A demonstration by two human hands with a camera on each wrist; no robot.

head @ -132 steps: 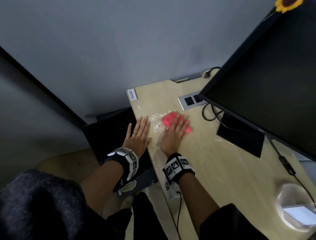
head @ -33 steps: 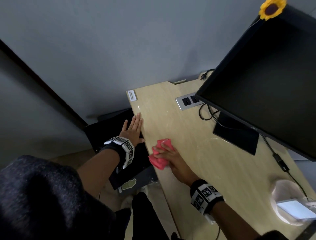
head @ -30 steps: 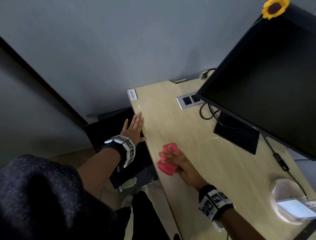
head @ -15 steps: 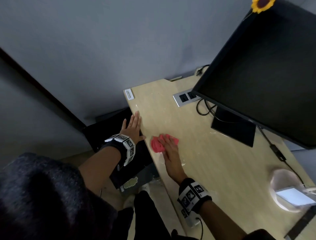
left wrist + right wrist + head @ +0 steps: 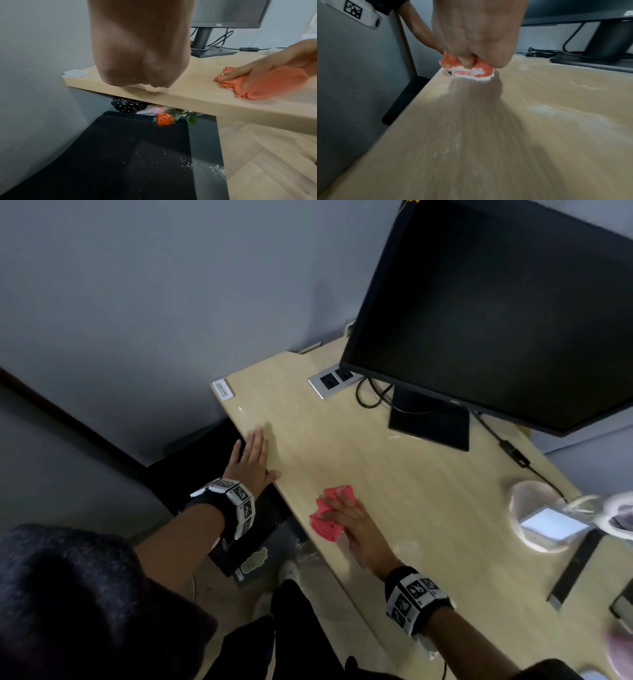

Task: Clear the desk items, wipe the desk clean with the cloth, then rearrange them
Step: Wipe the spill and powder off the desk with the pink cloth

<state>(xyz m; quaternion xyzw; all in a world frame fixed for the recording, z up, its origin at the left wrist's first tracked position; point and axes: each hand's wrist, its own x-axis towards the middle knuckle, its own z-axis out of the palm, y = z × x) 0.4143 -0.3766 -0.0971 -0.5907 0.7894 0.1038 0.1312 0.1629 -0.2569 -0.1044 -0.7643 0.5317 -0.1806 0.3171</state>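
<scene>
A bunched pink cloth [image 5: 325,518] lies on the pale wooden desk [image 5: 394,474] close to its left edge. My right hand [image 5: 349,518] is on top of it, fingers laid over the folds and the thumb tucked into them. The right wrist view shows that cloth [image 5: 467,70] edged with white powder, and faint powder streaks [image 5: 539,109] on the desk. My left hand [image 5: 253,457] lies flat, fingers straight, on the desk's left edge, holding nothing. In the left wrist view the cloth [image 5: 254,86] sits to the right of my left hand [image 5: 140,54].
A black monitor [image 5: 496,313] on its stand fills the back right, with cables and a power socket [image 5: 330,381] beside it. A white label [image 5: 222,389] marks the far corner. A round clear container [image 5: 541,518] sits at the right. Below the edge are a black surface [image 5: 128,155] and wrapped flowers [image 5: 164,120].
My right hand has pulled the cloth back toward me along the desk's left edge. The pile of white powder seen earlier is gone from the desk. My left hand stays at the edge.
</scene>
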